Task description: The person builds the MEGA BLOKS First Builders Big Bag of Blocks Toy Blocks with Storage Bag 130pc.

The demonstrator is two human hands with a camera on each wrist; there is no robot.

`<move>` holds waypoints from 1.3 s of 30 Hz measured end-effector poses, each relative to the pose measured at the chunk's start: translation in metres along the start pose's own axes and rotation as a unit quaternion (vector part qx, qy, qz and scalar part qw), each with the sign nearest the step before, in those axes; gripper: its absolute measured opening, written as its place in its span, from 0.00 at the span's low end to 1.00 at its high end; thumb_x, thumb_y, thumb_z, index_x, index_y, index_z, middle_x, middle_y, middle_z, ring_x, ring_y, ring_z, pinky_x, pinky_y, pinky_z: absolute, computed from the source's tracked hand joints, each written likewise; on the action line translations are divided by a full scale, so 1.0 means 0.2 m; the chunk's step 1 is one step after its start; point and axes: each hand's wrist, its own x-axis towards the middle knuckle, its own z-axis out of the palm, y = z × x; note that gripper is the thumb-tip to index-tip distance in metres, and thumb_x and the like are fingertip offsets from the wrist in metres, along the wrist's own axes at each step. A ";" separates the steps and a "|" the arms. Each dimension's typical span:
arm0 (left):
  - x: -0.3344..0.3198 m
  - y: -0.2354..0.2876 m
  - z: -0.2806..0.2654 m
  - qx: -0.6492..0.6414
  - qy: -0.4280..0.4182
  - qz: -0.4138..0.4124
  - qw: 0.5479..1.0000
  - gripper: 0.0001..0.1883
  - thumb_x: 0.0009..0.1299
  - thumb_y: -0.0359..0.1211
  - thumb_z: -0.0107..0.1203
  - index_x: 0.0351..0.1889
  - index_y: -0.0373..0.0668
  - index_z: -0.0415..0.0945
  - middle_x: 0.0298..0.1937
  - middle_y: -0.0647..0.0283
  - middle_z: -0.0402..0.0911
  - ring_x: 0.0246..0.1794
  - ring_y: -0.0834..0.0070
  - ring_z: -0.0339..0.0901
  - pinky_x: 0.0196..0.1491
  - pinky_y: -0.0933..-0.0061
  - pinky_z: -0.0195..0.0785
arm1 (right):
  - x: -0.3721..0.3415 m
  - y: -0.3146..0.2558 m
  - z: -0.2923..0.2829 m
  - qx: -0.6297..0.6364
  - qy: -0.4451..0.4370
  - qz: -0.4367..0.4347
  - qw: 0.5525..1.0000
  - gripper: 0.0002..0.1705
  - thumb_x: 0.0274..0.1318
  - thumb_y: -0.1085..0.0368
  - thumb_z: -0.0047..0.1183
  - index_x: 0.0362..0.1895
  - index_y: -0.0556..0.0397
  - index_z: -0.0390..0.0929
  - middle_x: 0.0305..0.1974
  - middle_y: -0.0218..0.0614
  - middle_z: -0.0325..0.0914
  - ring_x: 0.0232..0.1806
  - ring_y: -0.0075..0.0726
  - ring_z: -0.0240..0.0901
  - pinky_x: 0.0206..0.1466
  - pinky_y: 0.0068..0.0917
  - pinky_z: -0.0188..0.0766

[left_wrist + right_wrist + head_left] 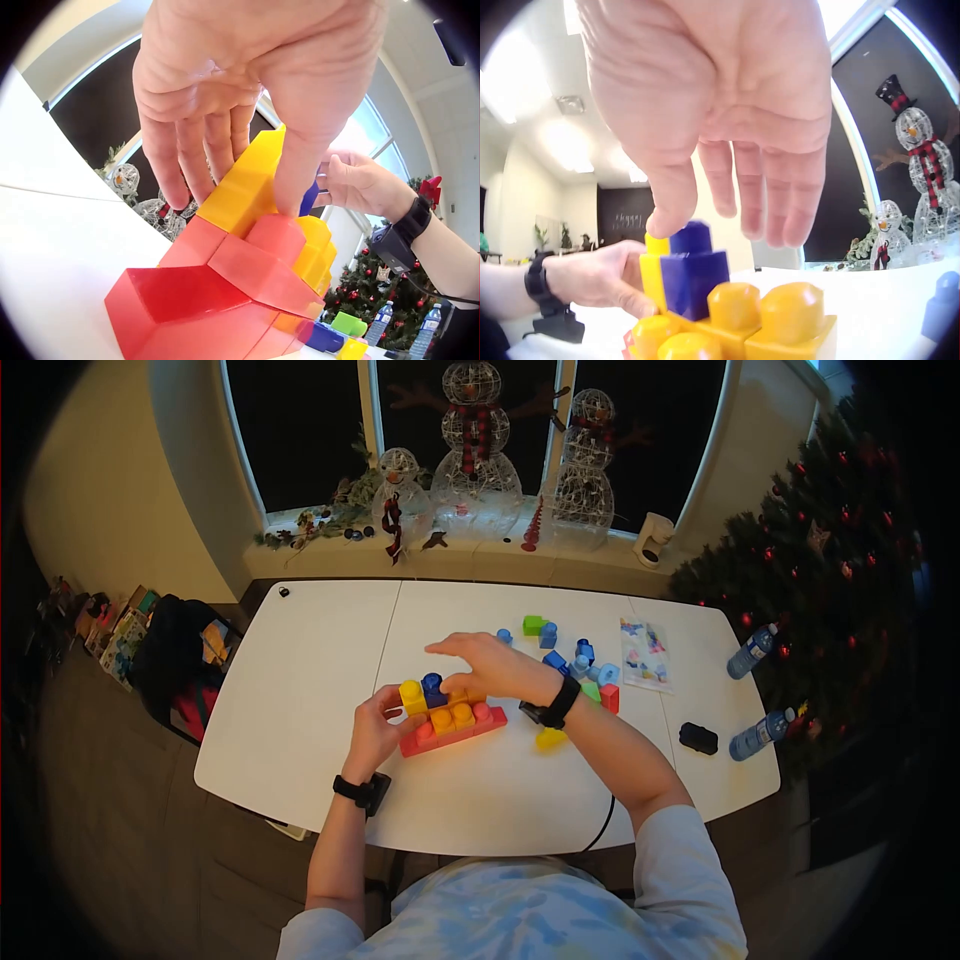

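Observation:
A built row of toy building blocks (455,726) stands on the table, red and orange along the near side. On its left end are a yellow block (413,697) and a dark blue block (694,281), side by side. My left hand (377,735) holds that left end, thumb on the near side by a red stud (276,238) and fingers behind the yellow block. Above the dark blue block my right hand (500,665) hovers with fingers extended and apart, thumb tip right by the block's top. Orange blocks (780,319) lie below the right hand.
Loose blue blocks (583,652), a green block (535,625), a red block (609,698) and a yellow block (550,738) lie right of the build. Farther right are a picture sheet (645,655), a black case (698,738) and two water bottles (762,735).

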 end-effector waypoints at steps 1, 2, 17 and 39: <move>0.00 0.01 0.00 0.011 -0.001 0.015 1.000 0.27 0.64 0.28 0.74 0.60 0.36 0.78 0.52 0.57 0.88 0.54 0.68 0.86 0.61 0.67 0.78 | -0.01 0.03 -0.08 0.012 0.046 0.030 0.998 0.24 0.56 0.64 0.68 0.57 0.57 0.82 0.53 0.47 0.83 0.52 0.53 0.81 0.53 0.38 0.79; 0.00 0.03 0.01 0.011 -0.004 0.016 1.000 0.27 0.64 0.28 0.74 0.60 0.36 0.78 0.52 0.57 0.88 0.54 0.68 0.86 0.61 0.67 0.78 | -0.02 0.07 -0.16 0.024 0.091 0.060 0.994 0.25 0.56 0.63 0.68 0.58 0.56 0.81 0.55 0.48 0.82 0.53 0.52 0.81 0.54 0.37 0.79; 0.04 0.08 0.08 -0.104 -0.006 0.006 0.995 0.21 0.67 0.23 0.70 0.58 0.35 0.77 0.50 0.62 0.85 0.51 0.75 0.83 0.61 0.71 0.77 | -0.40 0.66 0.01 -0.339 -0.069 0.358 0.867 0.12 0.48 0.67 0.65 0.40 0.53 0.87 0.42 0.48 0.87 0.45 0.54 0.87 0.47 0.44 0.84; 0.02 0.08 0.10 -0.078 -0.006 0.020 0.997 0.20 0.69 0.24 0.68 0.57 0.36 0.75 0.49 0.64 0.84 0.51 0.77 0.83 0.60 0.72 0.77 | -0.05 0.00 -0.02 0.028 -0.011 0.046 0.998 0.29 0.50 0.73 0.67 0.59 0.53 0.76 0.50 0.45 0.82 0.50 0.50 0.81 0.54 0.38 0.79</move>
